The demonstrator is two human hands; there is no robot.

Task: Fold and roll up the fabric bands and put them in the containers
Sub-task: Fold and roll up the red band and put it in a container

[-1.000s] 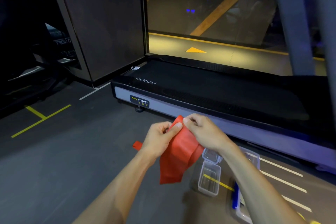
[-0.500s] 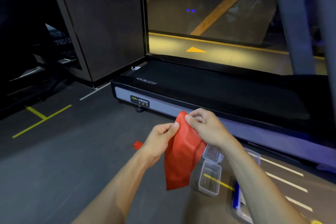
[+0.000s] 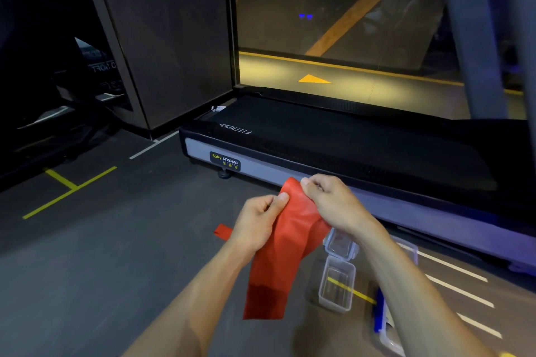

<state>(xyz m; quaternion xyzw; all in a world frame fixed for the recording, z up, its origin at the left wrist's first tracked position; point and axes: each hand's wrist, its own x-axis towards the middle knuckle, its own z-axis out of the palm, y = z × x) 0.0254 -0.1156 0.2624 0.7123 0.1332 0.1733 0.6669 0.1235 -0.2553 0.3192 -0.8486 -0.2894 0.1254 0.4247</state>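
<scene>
One red fabric band hangs above the floor beside two clear containers. The left hand and right hand each pinch its top edge between thumb and fingers.

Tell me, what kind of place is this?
Most likely a gym: a treadmill labelled "Fitness" stands on a dark floor with painted lines, and both hands hold a red stretch band.

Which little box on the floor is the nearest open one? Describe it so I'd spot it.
Find the treadmill; on the floor before it, under the right forearm, sit clear plastic boxes. The open container lies right of the hanging red band, straddling a yellow floor line, lidless and empty.
</scene>
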